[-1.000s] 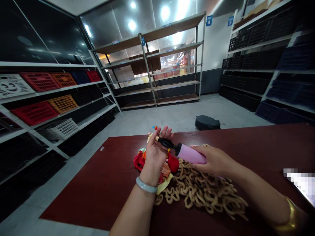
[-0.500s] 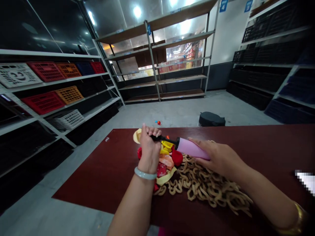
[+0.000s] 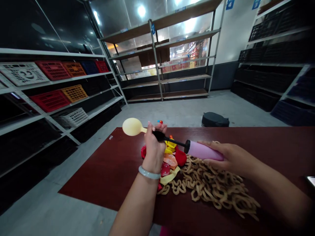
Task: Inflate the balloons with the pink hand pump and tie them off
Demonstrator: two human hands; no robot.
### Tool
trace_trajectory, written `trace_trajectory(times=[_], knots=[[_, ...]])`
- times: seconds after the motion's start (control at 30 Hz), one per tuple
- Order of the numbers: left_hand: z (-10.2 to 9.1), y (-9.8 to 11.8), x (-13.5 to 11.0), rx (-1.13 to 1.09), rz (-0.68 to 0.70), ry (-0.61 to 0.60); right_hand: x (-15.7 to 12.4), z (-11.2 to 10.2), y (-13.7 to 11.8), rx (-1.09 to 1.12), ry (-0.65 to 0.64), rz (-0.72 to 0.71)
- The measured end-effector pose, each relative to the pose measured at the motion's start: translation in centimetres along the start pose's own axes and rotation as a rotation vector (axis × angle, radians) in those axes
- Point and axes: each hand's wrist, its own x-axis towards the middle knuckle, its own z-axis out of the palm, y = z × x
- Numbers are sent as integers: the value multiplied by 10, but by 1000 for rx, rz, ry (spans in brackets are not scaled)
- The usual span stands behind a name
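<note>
A balloon pump [image 3: 204, 151] with a pink barrel and black rod spans the space between my hands, above the table. My right hand [image 3: 227, 155] is closed around the pink barrel. My left hand [image 3: 154, 147] grips the black nozzle end, its thumb by the neck of a pale yellow balloon [image 3: 132, 127]. That balloon is partly inflated and points left. Below my left hand lie limp balloons [image 3: 170, 160] in red, yellow and orange, some patterned. A heap of tan curled loops [image 3: 216, 186] spreads under the pump and my right hand.
All this is over a dark red-brown table [image 3: 98, 173]. Beyond it on the floor are a dark grey lidded object [image 3: 215, 119] and a small red and blue item [image 3: 160, 122]. Shelves with coloured crates [image 3: 51, 70] stand left, bare racks [image 3: 167, 80] ahead, dark crates [image 3: 268, 77] right.
The yellow balloon has grown larger and rounder. More black rod shows between my hands, as the pink barrel has moved right, away from my left hand. The view has shifted slightly.
</note>
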Motion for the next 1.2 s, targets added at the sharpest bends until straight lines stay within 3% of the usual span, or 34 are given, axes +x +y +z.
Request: trace_trajectory(times=[0.17,0.33,0.43,0.63,0.73,0.87,1.07,1.2], knots=[[11,-29,-27,-3,-245,-78,2,4,-7,-13,40,-7],[10,-31,-29,-38,-239,-147,3,12,-9,-76,67,-76],[5,-17,-15,-61,-189,-155,3,13,-6,-50,54,-96],[-9,35,16,-136,-21,-142,-5,-7,14,181,-34,-32],[-13,43,21,-139,11,-123,-8,-14,17,214,-72,-5],[-10,18,12,-117,-20,-120,-7,-11,9,108,-24,-23],[7,-34,-22,-54,-149,-119,-3,1,-5,-22,46,-87],[12,-43,-32,-48,-165,-128,-2,5,-9,-31,53,-76]])
